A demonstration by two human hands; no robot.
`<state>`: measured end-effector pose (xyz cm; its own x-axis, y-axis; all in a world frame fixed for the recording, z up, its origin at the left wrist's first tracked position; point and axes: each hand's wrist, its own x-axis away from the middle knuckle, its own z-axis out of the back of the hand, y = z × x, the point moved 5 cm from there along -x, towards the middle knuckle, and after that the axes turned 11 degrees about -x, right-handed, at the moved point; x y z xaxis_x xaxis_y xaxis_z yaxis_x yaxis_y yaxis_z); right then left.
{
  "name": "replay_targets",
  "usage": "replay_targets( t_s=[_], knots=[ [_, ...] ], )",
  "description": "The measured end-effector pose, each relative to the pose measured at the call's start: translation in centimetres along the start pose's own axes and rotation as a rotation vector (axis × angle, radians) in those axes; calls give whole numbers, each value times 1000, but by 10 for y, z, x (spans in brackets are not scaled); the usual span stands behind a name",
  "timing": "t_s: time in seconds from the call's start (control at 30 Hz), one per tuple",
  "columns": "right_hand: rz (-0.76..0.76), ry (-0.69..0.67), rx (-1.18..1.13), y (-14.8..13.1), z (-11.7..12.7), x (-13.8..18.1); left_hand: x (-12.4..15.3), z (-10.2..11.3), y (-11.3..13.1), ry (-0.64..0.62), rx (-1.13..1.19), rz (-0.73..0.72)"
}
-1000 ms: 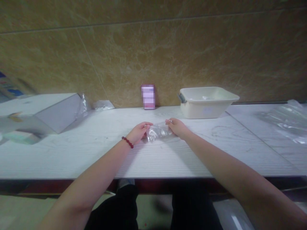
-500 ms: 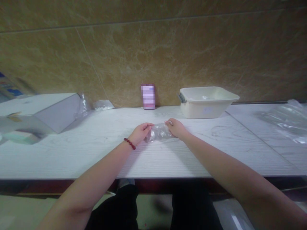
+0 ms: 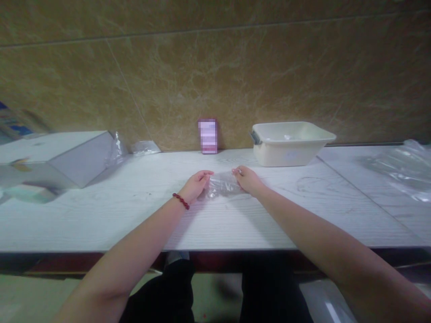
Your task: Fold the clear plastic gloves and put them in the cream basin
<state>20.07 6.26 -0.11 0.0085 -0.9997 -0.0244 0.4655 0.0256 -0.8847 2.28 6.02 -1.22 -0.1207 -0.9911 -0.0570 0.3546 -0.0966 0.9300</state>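
Observation:
A small clear plastic bag (image 3: 222, 184) lies on the white table (image 3: 134, 215) between my two hands. My left hand (image 3: 197, 184), with a red bead bracelet on the wrist, pinches the bag's left end with closed fingers. My right hand (image 3: 247, 178) grips its right end, fingers curled over the edge. What is inside the bag cannot be made out.
A cream plastic tub (image 3: 289, 142) stands at the back right by the wall. A small pink box (image 3: 208, 136) stands against the wall. A white box (image 3: 67, 157) and crumpled plastic (image 3: 144, 146) sit at the left. Clear plastic bags (image 3: 400, 168) lie at the right.
Both hands stay on the bag; my left hand has shifted slightly and the bag lies a little flatter on the table.

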Motion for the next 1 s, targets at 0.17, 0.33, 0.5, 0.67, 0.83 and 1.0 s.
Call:
replay_targets(
  t_s=[0.17, 0.33, 0.5, 0.67, 0.83, 1.0],
  knots=[
    [101, -1, 253, -2, 1, 0, -1, 11, -5, 83, -156, -28],
    [120, 2, 359, -3, 0, 0, 4, 14, 15, 209, -350, -303],
    [127, 13, 421, -3, -3, 0, 16, -14, 31, 11, -540, -495],
    [120, -6, 502, -5, -6, 2, 23, -34, 28, -37, -857, -579],
    [78, -23, 639, -6, -7, 4, 24, -41, 17, -151, -1226, -499],
    [53, -8, 688, -8, -1, 4, 23, -42, 13, -238, -1366, -430]
  ],
)
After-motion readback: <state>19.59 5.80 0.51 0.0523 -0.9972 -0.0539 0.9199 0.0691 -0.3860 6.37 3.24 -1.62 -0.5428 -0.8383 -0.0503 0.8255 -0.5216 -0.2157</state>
